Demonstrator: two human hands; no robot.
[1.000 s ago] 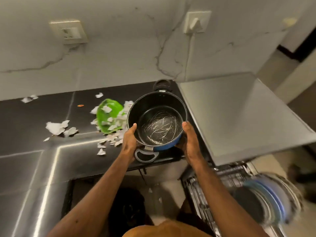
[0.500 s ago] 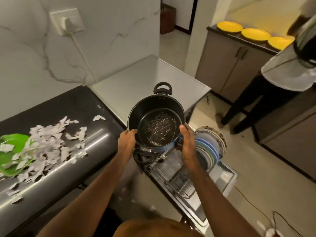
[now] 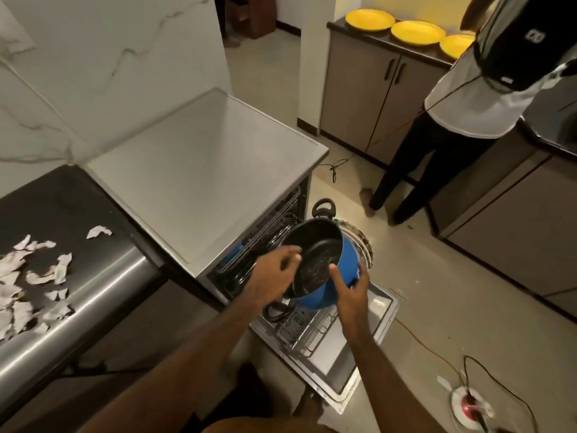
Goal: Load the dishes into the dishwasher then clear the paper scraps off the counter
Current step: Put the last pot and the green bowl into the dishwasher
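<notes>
Both hands are bare, left hand point(image 3: 274, 273) and right hand point(image 3: 352, 295), and the forearms point(image 3: 193, 342) are bare too, right up past the elbows. The only clothing showing is some orange-tan fabric point(image 3: 265, 428), just left of the dishwasher door point(image 3: 368, 364). There's what looks like a bare foot point(image 3: 307, 407) beside that door's near corner.

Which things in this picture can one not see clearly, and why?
Head view only:
left hand: fingers motion-blurred; grip on the pot unclear.
lower rack: partly hidden by pot and right hand.
plates behind the pot: mostly hidden by it.
paper scraps: cut off by the left edge.
</notes>
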